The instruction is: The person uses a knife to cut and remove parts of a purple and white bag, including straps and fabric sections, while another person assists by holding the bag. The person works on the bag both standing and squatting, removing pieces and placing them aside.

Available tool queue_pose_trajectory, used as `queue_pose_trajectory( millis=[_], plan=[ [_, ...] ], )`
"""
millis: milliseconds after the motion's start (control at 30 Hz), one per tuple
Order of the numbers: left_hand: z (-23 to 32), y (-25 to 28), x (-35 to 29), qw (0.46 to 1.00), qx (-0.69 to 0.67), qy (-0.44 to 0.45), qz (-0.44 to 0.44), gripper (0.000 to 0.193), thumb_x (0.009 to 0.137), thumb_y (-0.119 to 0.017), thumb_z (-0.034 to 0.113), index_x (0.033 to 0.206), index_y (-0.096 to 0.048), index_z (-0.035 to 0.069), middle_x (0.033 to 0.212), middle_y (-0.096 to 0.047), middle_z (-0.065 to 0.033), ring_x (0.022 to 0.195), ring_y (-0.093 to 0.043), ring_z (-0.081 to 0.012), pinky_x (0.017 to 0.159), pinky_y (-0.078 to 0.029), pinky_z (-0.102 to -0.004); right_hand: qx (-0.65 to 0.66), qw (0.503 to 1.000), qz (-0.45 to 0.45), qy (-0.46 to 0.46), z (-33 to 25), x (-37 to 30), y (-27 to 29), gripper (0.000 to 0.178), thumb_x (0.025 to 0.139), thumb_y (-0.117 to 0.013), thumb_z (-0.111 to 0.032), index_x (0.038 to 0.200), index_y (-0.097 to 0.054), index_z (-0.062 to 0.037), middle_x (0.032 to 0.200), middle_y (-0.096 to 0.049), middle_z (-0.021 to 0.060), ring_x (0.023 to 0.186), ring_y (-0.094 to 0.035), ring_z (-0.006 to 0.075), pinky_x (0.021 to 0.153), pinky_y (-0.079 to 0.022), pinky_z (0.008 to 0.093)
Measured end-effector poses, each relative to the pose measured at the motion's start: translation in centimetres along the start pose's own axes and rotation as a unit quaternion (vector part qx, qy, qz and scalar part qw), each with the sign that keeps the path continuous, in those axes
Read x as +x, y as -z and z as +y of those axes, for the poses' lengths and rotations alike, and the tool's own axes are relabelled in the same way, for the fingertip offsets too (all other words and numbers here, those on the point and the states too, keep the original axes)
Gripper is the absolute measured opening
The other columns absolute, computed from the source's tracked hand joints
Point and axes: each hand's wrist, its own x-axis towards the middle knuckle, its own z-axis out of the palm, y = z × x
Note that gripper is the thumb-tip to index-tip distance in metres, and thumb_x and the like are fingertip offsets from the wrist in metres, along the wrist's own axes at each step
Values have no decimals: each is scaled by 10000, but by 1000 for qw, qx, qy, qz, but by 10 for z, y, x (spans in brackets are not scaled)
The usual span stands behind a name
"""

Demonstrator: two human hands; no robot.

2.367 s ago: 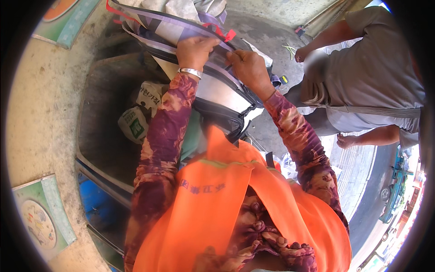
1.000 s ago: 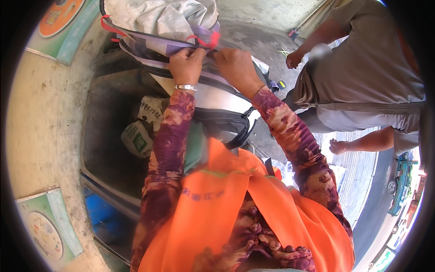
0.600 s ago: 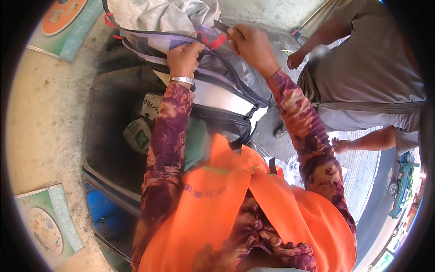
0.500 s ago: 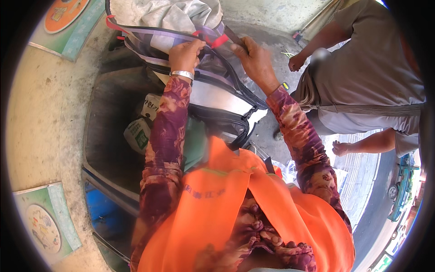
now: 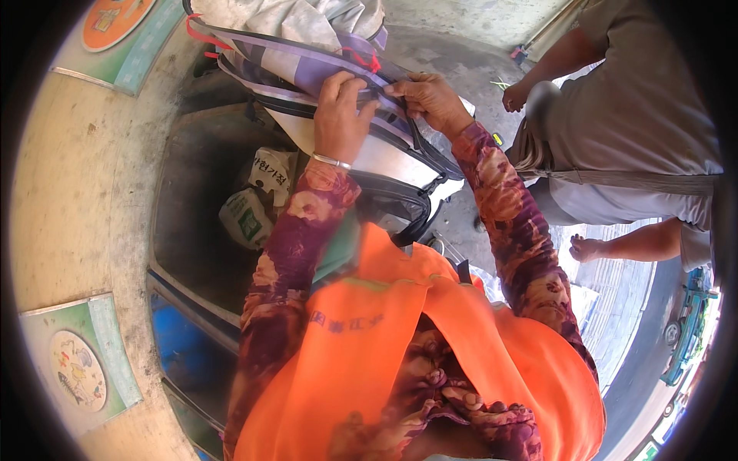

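A large white and purple fabric bag (image 5: 292, 115) with black trimmed edges and red ribbons lies ahead of me. My left hand (image 5: 342, 115) is closed on its black edge (image 5: 373, 92), fingertips pinching the trim. Close beside it on the right, my right hand (image 5: 430, 100) grips the same edge between thumb and fingers. The small part between my fingertips is hard to make out. A red ribbon (image 5: 361, 60) hangs on the bag just beyond my hands. Lower on the bag, black straps and a buckle (image 5: 434, 184) hang toward me.
At left, a dark open bin (image 5: 196, 207) holds crumpled white plastic bags (image 5: 246, 219); a blue container (image 5: 181, 334) is nearer me. A stained wall (image 5: 84, 192) runs along the left. A person in a grey shirt (image 5: 623, 115) stands close on the right, beside a road with a green vehicle (image 5: 686, 326).
My left hand has moved right and toward me along the bag, and my right hand has come left and nearer, bringing them together. The red ribbon is out of my right hand's way.
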Motion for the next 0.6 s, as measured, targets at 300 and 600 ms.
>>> queue_pose_trajectory(
  millis=[300,600],
  plan=[
    [-13,-9,9,992,59,-107,-11,276,718,-807,105,967,-712,34,995,-647,-73,897,-603,-277,782,-515,-381,83,995,-36,-31,3,5,13,173,822,-777,-107,842,-616,-50,600,-409,-65,461,-318,56,447,-262,258],
    [-17,-10,15,985,100,-137,-31,179,752,-726,73,927,-706,38,920,-652,-84,847,-614,-282,744,-528,-385,66,997,-29,-21,12,2,13,178,819,-780,-128,813,-623,-43,602,-435,-61,450,-337,65,443,-270,249]
  ],
)
